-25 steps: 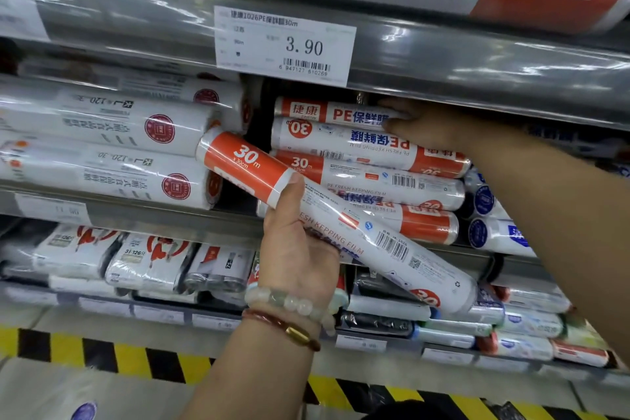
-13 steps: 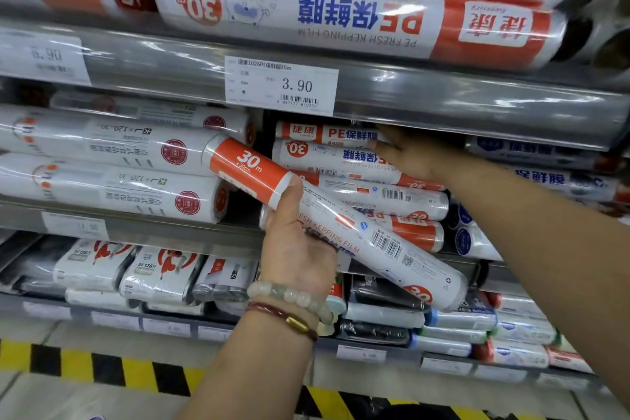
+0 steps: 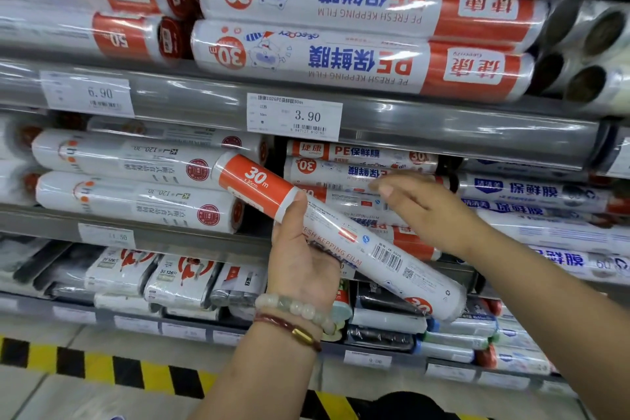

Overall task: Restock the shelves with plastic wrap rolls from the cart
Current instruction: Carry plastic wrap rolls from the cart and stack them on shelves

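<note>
The left hand (image 3: 300,269) has its grip wrapped from below around a long white plastic wrap roll with an orange band (image 3: 341,242). The roll is held in front of the grey middle shelf (image 3: 191,235), its long axis slanting, orange "30 m" end up-left toward the stacked rolls (image 3: 361,177), other end down-right. The right hand (image 3: 419,204) hovers just above it, fingers loosely extended, holding nothing.

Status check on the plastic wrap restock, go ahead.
Left hand grips a 30 m roll, tilted, off the shelf. Right hand open above it, before the stacked rolls. Slot already stacked high.
</note>
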